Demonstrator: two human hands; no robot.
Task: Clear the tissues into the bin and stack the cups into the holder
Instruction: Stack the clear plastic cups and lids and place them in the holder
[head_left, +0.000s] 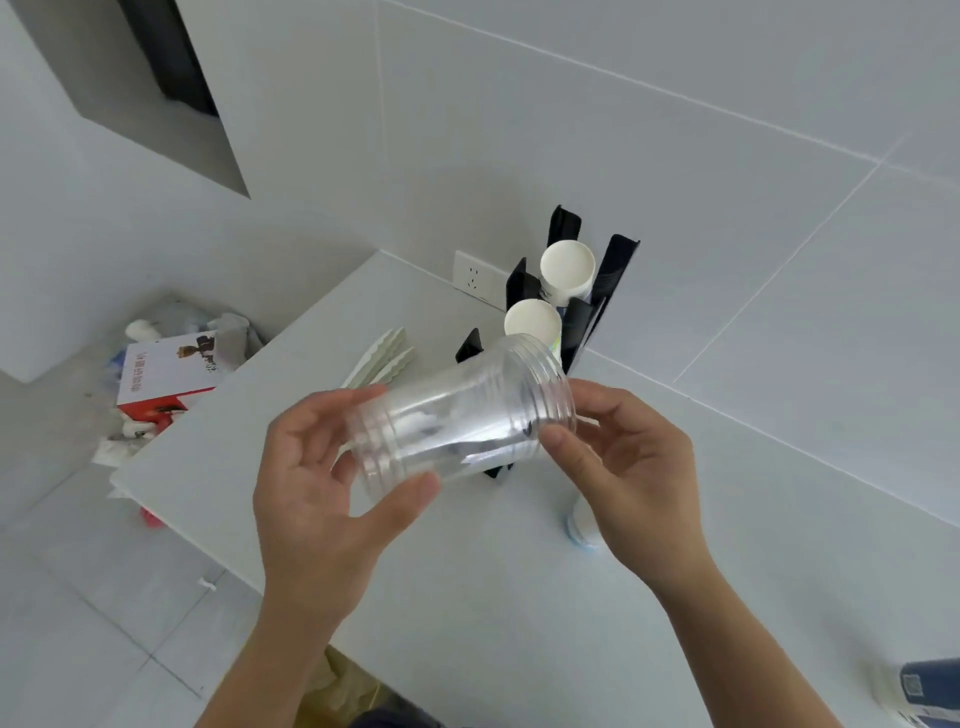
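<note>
A stack of clear plastic cups (457, 410) lies tilted in the air above the white counter (519, 597), its open mouth toward the wall. My left hand (322, 483) grips the narrow base end and my right hand (623, 467) pinches the rim end. Just behind stands a black cup holder (602, 291) with two stacks of white paper cups (567, 267) in its slots; the nearer stack (532, 322) is lower. A white cup with a blue band (579, 525) lies on the counter, partly hidden by my right hand.
Flat pale pieces (382, 358) lie on the counter left of the holder. On the floor at left sits a heap of rubbish with a red and white box (166, 374). A wall socket (472, 273) is behind the holder. A blue and white pack (919, 691) lies bottom right.
</note>
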